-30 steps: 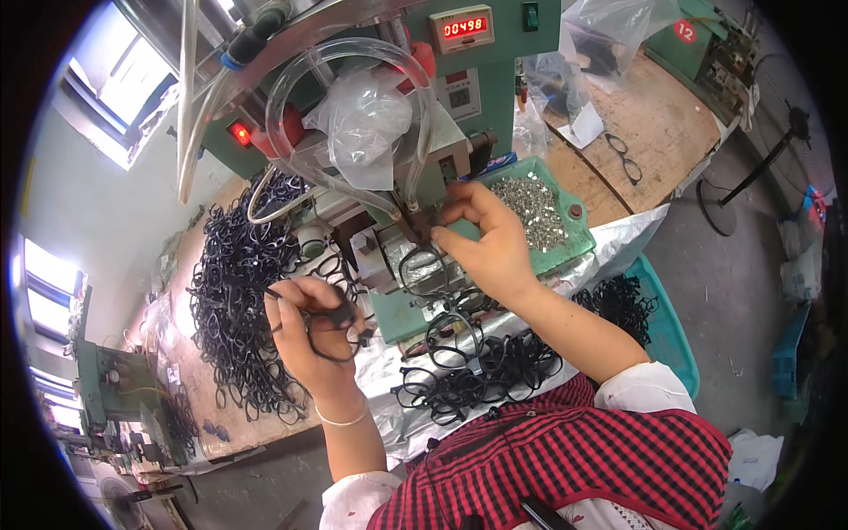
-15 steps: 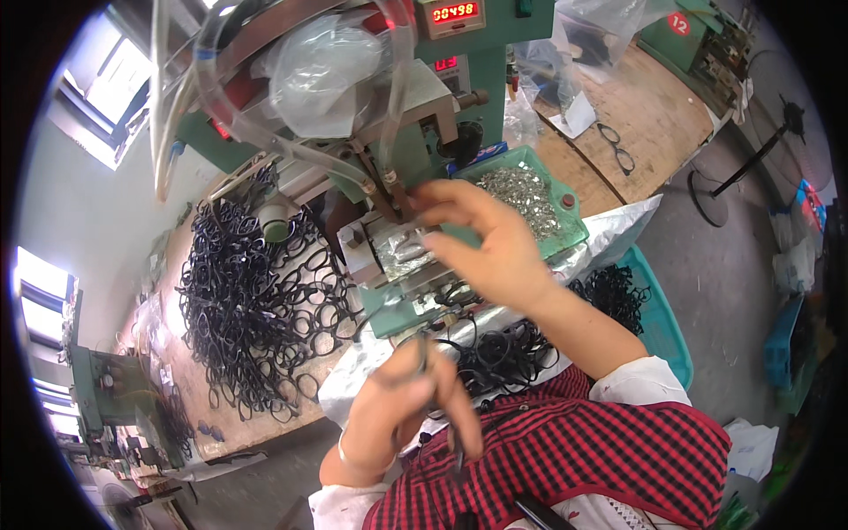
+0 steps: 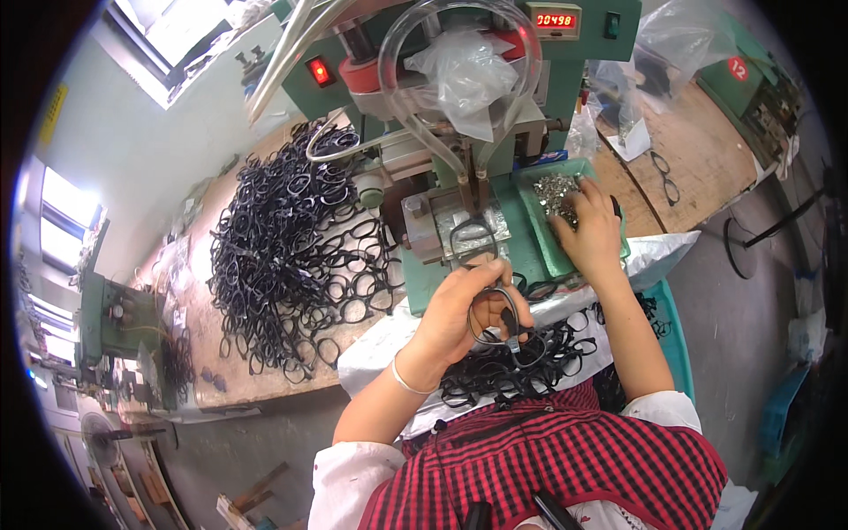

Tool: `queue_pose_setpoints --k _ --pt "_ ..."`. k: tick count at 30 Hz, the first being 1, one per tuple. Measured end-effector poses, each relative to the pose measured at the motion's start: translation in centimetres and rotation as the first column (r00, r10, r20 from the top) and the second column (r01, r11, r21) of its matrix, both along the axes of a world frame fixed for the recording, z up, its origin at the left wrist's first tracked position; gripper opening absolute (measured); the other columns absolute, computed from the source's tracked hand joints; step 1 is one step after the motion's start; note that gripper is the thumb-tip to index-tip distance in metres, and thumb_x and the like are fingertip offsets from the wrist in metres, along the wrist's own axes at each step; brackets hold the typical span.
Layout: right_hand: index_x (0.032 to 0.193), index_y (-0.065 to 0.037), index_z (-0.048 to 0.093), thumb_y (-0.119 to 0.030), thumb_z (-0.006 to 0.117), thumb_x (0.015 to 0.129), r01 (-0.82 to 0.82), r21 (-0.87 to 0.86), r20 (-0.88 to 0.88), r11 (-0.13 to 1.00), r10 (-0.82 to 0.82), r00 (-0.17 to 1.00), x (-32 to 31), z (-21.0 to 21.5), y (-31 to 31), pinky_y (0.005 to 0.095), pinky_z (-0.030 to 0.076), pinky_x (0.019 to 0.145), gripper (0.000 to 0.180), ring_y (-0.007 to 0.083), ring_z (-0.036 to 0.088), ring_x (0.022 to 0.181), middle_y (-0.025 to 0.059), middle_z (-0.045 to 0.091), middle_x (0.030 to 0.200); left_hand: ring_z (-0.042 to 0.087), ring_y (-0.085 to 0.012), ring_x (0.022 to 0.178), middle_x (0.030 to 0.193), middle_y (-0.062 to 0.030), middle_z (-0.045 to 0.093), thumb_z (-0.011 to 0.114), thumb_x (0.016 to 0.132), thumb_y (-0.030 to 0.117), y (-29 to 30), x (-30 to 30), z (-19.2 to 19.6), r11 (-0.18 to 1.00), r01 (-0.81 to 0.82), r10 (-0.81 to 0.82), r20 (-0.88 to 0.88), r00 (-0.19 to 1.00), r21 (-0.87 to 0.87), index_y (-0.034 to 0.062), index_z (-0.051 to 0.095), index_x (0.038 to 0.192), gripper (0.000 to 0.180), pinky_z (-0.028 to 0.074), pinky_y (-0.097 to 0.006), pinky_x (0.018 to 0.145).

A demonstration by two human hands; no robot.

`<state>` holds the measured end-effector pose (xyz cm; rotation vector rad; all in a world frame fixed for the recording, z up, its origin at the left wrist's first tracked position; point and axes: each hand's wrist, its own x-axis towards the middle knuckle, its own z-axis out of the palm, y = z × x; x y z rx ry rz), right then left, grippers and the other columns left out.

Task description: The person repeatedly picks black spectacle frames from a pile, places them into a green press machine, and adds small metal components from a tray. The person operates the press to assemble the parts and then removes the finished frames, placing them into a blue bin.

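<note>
My left hand (image 3: 455,309) is closed on a dark eyeglass frame (image 3: 515,346) in front of the green press. One rim of the frame rises above the fingers, against the press's metal work plate (image 3: 496,224); the other hangs below them. My right hand (image 3: 596,234) reaches into a green tray (image 3: 553,258) to the right of the press. Its thumb and fingers are apart, touching a pile of small silvery metal parts (image 3: 552,187). Whether a part lies between the fingertips cannot be made out.
A large heap of black eyeglass frames (image 3: 283,238) covers the bench left of the press. More frames (image 3: 481,375) lie on a silvery sheet (image 3: 375,353) before me. A turquoise bin (image 3: 676,344) stands at right. Clear hoses (image 3: 534,71) loop over the press.
My right hand has left the press's work plate and moved right into the tray of metal parts. My left hand has risen toward the press with the eyeglass frame. The view has shifted.
</note>
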<state>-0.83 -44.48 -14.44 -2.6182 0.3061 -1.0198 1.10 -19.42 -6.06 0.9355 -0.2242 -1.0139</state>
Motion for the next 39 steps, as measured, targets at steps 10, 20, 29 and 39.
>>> queue_pose_setpoints --k 10,20,29,39 --pt "0.088 -0.005 0.068 -0.011 0.073 0.077 0.056 0.200 0.050 0.978 -0.067 0.996 -1.0 0.5 -0.7 0.0425 0.050 0.077 0.013 0.0324 0.064 0.082 0.0109 0.068 0.085 0.062 -0.0162 0.086 0.093 -0.0093 0.068 0.065 0.085 -0.005 10.0 -3.6 4.6 0.460 -0.888 0.249 0.960 0.125 -0.004 -0.0017 0.066 0.095 0.011 0.049 -0.029 0.082" --pt "0.093 -0.004 0.073 -0.008 0.071 0.082 -0.088 0.382 0.155 0.920 0.030 0.987 -0.3 0.8 0.9 0.0367 0.051 0.078 0.013 0.0273 0.067 0.085 0.0109 0.071 0.090 0.063 -0.0330 0.097 0.090 -0.0132 0.066 0.063 0.077 -0.004 14.4 10.3 -8.5 0.675 -0.668 -0.581 0.783 -0.222 0.312 0.0021 0.064 0.100 0.024 0.049 -0.042 0.090" --pt "0.094 -0.005 0.074 -0.002 0.072 0.080 0.069 0.501 0.098 0.863 -0.136 0.986 -7.7 1.0 -0.3 0.0335 0.050 0.083 0.015 0.0247 0.066 0.092 0.0101 0.071 0.096 0.051 -0.0133 0.081 0.097 -0.0019 0.054 0.053 0.097 0.008 17.8 4.7 -8.5 0.704 -0.707 0.697 0.258 0.669 -0.069 0.0071 0.053 0.129 0.032 0.048 -0.034 0.079" --pt "0.105 -0.001 0.063 -0.005 0.072 0.080 -0.510 0.672 0.388 0.537 0.332 0.860 2.5 7.5 8.5 0.0309 0.051 0.080 0.027 0.0188 0.068 0.090 0.0093 0.069 0.091 0.063 -0.0207 0.099 0.113 -0.0120 0.062 0.052 0.104 0.012 9.7 5.7 -5.6 0.486 -0.824 0.788 0.553 0.269 -0.292 0.0007 0.055 0.116 0.017 0.055 -0.037 0.084"
